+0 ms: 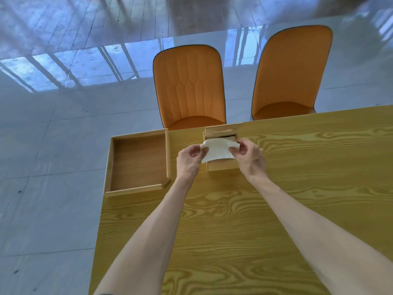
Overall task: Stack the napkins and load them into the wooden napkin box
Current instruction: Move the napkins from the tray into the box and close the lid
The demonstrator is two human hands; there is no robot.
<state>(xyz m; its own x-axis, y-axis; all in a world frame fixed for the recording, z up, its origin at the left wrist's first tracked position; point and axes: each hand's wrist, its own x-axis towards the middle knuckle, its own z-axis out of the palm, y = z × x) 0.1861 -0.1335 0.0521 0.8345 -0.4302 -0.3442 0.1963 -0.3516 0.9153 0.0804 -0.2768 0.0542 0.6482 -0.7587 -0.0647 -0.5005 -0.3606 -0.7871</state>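
Pinching napkins (217, 151) by both ends, left hand (189, 159), right hand (249, 157), hiding most of wooden napkin box (221, 167)

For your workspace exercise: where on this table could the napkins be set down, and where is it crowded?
Free: the bare table right of the right hand, and near the forearms. Crowded: the far-left corner, where the tray, napkin box, left hand and napkins cluster.

- Head-worn, wide-angle; looks forward and down over the surface (297, 188).
- Close above both forearms; takes in two chairs (189, 86) beyond the far edge.
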